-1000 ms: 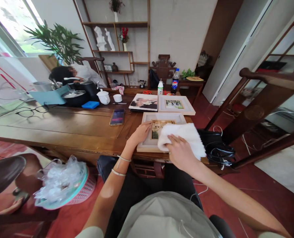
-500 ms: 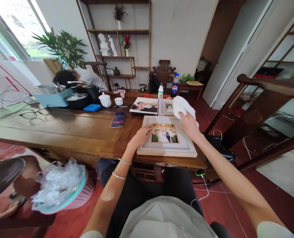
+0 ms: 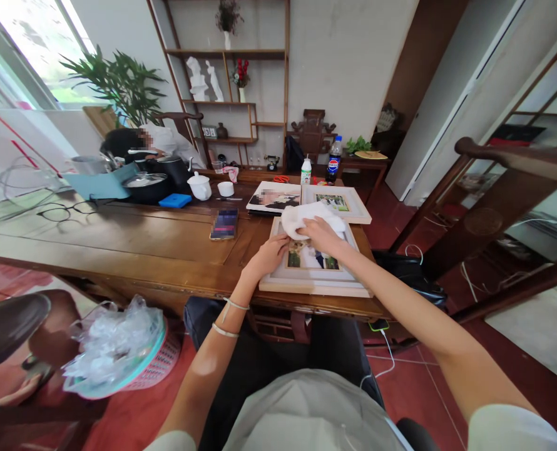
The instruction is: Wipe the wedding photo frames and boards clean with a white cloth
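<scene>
- A pink basket (image 3: 159,362) stuffed with crumpled plastic bags (image 3: 109,341) stands on the red floor at the far left, beside the person's knee and below the worktop (image 3: 142,244).
- A pair of glasses (image 3: 62,213) lies at the worktop's far left. Dark pots (image 3: 143,183) and a white teapot (image 3: 198,186) are grouped at the back edge, well apart from the hands.
- A phone (image 3: 224,223) lies flat, just left of the things being handled.
- The left hand (image 3: 270,254) holds nothing. It lies open, with the fingers resting on the left rim of the picture frame (image 3: 316,287). This probably pins the frame so that it does not slide.
- The picture frame lies face up at the near edge of the worktop, straight in front of the person, within easy reach of both arms.
- The right hand (image 3: 323,237) is closed on a white cloth (image 3: 301,216), bunched under the palm and pressed onto the upper part of the frame's glass. The bunching likely gives a firmer pad.
- Behind it lie a photo print (image 3: 273,197) and a second frame (image 3: 356,212), side by side and flat, near the first frame but clear of the cloth.
- A cola bottle (image 3: 333,161) stands upright at the far edge.
- A black bag (image 3: 412,275) sits on the floor to the right.
</scene>
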`<move>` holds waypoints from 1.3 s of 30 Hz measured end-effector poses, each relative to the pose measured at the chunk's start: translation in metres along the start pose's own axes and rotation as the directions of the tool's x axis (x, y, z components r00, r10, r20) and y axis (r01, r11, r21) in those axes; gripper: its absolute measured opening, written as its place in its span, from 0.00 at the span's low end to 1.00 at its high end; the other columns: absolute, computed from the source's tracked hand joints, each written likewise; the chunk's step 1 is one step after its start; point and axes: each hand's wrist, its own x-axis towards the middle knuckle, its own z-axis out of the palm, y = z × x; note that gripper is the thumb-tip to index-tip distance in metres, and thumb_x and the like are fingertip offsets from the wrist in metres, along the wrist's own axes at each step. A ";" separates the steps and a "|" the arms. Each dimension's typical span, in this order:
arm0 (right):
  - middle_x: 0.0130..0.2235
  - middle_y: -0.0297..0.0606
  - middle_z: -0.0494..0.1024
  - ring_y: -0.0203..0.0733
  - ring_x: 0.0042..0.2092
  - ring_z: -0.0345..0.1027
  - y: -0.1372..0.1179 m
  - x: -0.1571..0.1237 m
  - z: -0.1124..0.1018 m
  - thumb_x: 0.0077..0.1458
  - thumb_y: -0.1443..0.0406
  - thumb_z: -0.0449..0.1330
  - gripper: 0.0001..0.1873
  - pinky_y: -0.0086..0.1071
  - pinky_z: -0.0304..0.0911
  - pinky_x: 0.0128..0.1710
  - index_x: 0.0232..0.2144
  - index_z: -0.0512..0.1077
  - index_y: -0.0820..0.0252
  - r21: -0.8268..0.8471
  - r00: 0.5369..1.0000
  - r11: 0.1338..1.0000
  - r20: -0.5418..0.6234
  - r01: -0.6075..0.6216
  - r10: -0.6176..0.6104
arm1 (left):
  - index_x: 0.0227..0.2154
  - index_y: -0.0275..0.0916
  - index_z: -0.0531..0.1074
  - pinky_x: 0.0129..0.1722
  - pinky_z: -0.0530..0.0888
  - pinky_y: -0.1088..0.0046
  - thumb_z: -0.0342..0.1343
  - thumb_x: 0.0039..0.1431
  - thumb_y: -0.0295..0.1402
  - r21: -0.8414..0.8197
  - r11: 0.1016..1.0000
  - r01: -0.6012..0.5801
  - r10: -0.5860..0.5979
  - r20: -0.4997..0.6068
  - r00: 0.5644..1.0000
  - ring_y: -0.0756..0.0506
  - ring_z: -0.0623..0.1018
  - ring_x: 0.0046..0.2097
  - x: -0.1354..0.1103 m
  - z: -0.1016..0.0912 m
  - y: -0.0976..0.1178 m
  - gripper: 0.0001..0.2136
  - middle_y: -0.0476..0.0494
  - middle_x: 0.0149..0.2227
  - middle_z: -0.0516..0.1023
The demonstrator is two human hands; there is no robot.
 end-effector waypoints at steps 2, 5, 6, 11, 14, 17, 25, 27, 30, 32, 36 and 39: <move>0.49 0.48 0.72 0.47 0.53 0.62 0.015 -0.016 -0.005 0.51 0.75 0.52 0.20 0.40 0.49 0.53 0.46 0.71 0.60 -0.017 0.999 0.999 0.026 -0.042 0.043 | 0.48 0.34 0.70 0.57 0.65 0.64 0.43 0.61 0.27 0.012 1.000 0.006 -0.006 -0.003 1.000 0.43 0.68 0.57 0.000 0.002 -0.003 0.16 0.37 0.55 0.69; 0.47 0.46 0.73 0.47 0.48 0.66 0.036 -0.040 -0.014 0.48 0.77 0.51 0.22 0.38 0.53 0.48 0.44 0.73 0.59 -0.051 0.991 0.993 0.067 -0.109 0.112 | 0.49 0.35 0.70 0.57 0.64 0.64 0.43 0.61 0.28 0.009 1.000 0.007 -0.007 0.004 1.000 0.44 0.67 0.58 0.000 0.003 -0.004 0.16 0.39 0.56 0.69; 0.46 0.46 0.74 0.47 0.46 0.67 0.041 -0.047 -0.016 0.48 0.78 0.50 0.23 0.38 0.55 0.46 0.44 0.73 0.59 -0.064 0.987 0.989 0.077 -0.135 0.140 | 0.48 0.35 0.70 0.57 0.64 0.65 0.43 0.61 0.28 0.005 1.000 0.008 -0.008 0.007 1.000 0.44 0.67 0.58 0.000 0.003 -0.004 0.16 0.39 0.56 0.69; 0.44 0.45 0.75 0.47 0.41 0.69 0.034 -0.072 -0.028 0.45 0.78 0.49 0.27 0.35 0.58 0.37 0.46 0.72 0.57 -0.107 0.963 0.966 0.110 -0.233 0.245 | 0.49 0.36 0.70 0.58 0.64 0.64 0.44 0.61 0.28 -0.022 0.999 0.028 -0.028 -0.003 1.000 0.44 0.67 0.58 0.000 0.000 -0.001 0.16 0.40 0.55 0.69; 0.39 0.44 0.77 0.48 0.39 0.70 0.006 -0.083 -0.043 0.45 0.76 0.49 0.26 0.34 0.57 0.34 0.45 0.73 0.58 -0.086 0.965 0.977 0.159 -0.195 0.207 | 0.49 0.37 0.70 0.57 0.64 0.64 0.44 0.61 0.27 -0.027 0.999 0.032 -0.032 -0.004 0.999 0.44 0.67 0.58 0.000 0.000 0.000 0.16 0.40 0.55 0.69; 0.35 0.42 0.78 0.48 0.38 0.70 -0.030 -0.096 -0.064 0.43 0.74 0.49 0.26 0.34 0.56 0.33 0.44 0.73 0.55 0.013 0.976 0.997 0.208 -0.070 0.065 | 0.49 0.37 0.70 0.57 0.64 0.64 0.44 0.61 0.28 -0.018 0.999 0.038 -0.038 -0.008 0.999 0.44 0.67 0.58 -0.001 0.001 -0.001 0.16 0.40 0.56 0.69; 0.50 0.44 0.71 0.49 0.49 0.65 -0.055 -0.105 -0.046 0.45 0.75 0.51 0.30 0.37 0.58 0.44 0.52 0.67 0.53 0.160 0.989 0.983 0.128 -0.091 0.070 | 0.49 0.36 0.70 0.57 0.65 0.63 0.43 0.61 0.28 -0.005 1.000 -0.001 0.001 -0.007 1.000 0.43 0.67 0.58 0.000 0.002 -0.003 0.16 0.39 0.56 0.68; 0.54 0.47 0.67 0.50 0.55 0.60 -0.036 -0.096 -0.028 0.44 0.77 0.51 0.31 0.40 0.54 0.51 0.52 0.67 0.58 0.093 0.987 0.985 0.091 -0.144 0.135 | 0.49 0.37 0.70 0.57 0.65 0.63 0.43 0.61 0.27 0.000 1.000 0.000 0.000 -0.002 1.000 0.44 0.67 0.58 0.000 0.002 -0.003 0.16 0.40 0.56 0.68; 0.55 0.49 0.66 0.50 0.60 0.53 -0.001 -0.079 -0.011 0.44 0.78 0.51 0.32 0.42 0.47 0.56 0.53 0.65 0.61 0.011 0.971 0.971 0.004 -0.239 0.238 | 0.49 0.37 0.70 0.58 0.64 0.64 0.44 0.61 0.28 0.002 1.000 0.011 -0.011 -0.004 1.000 0.44 0.67 0.58 -0.001 0.000 -0.001 0.16 0.40 0.56 0.68; 0.55 0.50 0.66 0.52 0.60 0.52 0.019 -0.068 -0.007 0.44 0.77 0.51 0.33 0.43 0.47 0.56 0.55 0.63 0.62 -0.013 0.947 0.948 -0.042 -0.318 0.317 | 0.49 0.36 0.70 0.58 0.63 0.64 0.44 0.61 0.28 -0.001 1.000 0.020 -0.020 -0.002 1.000 0.44 0.67 0.58 -0.001 0.000 -0.001 0.16 0.40 0.56 0.68; 0.53 0.51 0.68 0.53 0.58 0.55 0.039 -0.053 -0.005 0.47 0.76 0.50 0.31 0.44 0.49 0.53 0.55 0.64 0.63 -0.027 0.944 0.944 0.001 -0.329 0.329 | 0.49 0.35 0.70 0.58 0.63 0.63 0.44 0.61 0.28 -0.010 0.999 0.037 -0.037 0.008 0.999 0.43 0.66 0.58 -0.001 0.000 -0.002 0.17 0.40 0.56 0.68; 0.51 0.50 0.70 0.52 0.53 0.62 0.028 -0.056 -0.006 0.47 0.75 0.49 0.28 0.39 0.53 0.49 0.52 0.68 0.62 -0.020 0.962 0.962 0.039 -0.271 0.272 | 0.50 0.36 0.70 0.58 0.64 0.64 0.44 0.61 0.28 -0.007 0.999 0.038 -0.038 0.011 0.999 0.43 0.67 0.58 0.000 0.000 -0.003 0.17 0.40 0.56 0.68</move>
